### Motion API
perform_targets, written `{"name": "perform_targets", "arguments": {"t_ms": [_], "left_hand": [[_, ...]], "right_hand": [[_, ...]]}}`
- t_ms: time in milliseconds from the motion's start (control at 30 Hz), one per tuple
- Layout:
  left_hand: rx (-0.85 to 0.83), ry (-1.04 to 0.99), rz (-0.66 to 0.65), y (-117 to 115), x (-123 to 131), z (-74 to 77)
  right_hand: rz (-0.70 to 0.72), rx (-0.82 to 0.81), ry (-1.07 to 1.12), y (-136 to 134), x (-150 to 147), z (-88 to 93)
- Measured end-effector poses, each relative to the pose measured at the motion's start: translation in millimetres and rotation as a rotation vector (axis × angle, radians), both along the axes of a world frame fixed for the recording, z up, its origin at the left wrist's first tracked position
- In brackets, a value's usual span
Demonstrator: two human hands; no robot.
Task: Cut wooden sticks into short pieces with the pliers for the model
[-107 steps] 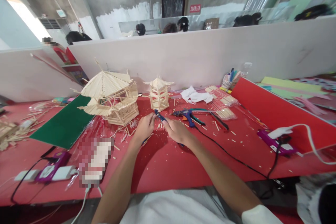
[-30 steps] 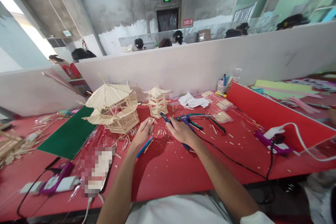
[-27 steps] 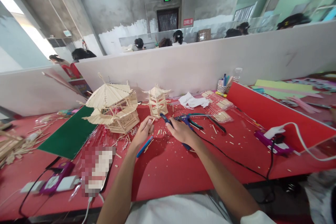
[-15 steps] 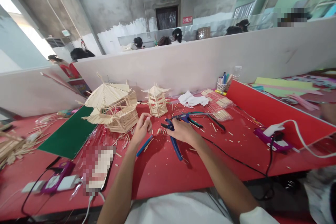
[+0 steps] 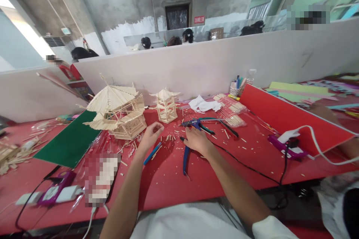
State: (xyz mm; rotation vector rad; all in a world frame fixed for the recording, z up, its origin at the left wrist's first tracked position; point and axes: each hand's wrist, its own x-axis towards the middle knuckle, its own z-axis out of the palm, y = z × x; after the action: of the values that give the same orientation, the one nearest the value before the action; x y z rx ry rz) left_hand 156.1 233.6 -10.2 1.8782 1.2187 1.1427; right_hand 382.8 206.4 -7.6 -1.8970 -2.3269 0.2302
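My left hand [image 5: 151,135] hovers over the table in front of the small stick pavilion [image 5: 166,106], its fingers curled to a pinch; anything between the fingertips is too small to make out. My right hand [image 5: 197,140] lies low with fingers loosely spread, beside blue-handled cutters [image 5: 185,160] and against the blue glue gun [image 5: 195,123]. How far it touches the gun's handle is hidden. Between my hands are short cut sticks [image 5: 168,138]. A blue pen-like tool [image 5: 152,153] lies near my left wrist. The larger stick pavilion [image 5: 126,123] stands to the left.
A green board [image 5: 68,142] and a phone [image 5: 102,179] lie on the left. Behind are a white cloth [image 5: 204,104] and bagged sticks [image 5: 235,112]. A red board [image 5: 291,117] leans on the right by a purple power strip [image 5: 288,148]. A black cord crosses the table.
My right thumb has come off the cutters, which now lie closer to upright in the view beside the hand. My left fingers have shifted slightly. The view has moved a little.
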Motion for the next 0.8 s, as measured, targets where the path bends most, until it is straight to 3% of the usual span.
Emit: {"name": "perform_targets", "arguments": {"t_ms": [100,267,500,667,800], "left_hand": [[-0.022,-0.025,-0.017,0,1,-1.2],[-0.087,-0.139,-0.079,-1,5,-2.3],[-0.042,-0.110,-0.065,1,6,-3.7],[-0.058,0.085,-0.017,7,-1,-10.9],[-0.039,0.493,0.170,7,-7,-19.0]], "right_hand": [[0.083,0.080,0.080,3,-4,2.6],[0.319,0.142,0.405,9,-19,0.6],[0.350,0.185,0.649,20,-25,-10.8],[0.296,0.279,0.697,25,-21,-12.0],[0.272,0.285,0.687,28,-18,-14.3]]}}
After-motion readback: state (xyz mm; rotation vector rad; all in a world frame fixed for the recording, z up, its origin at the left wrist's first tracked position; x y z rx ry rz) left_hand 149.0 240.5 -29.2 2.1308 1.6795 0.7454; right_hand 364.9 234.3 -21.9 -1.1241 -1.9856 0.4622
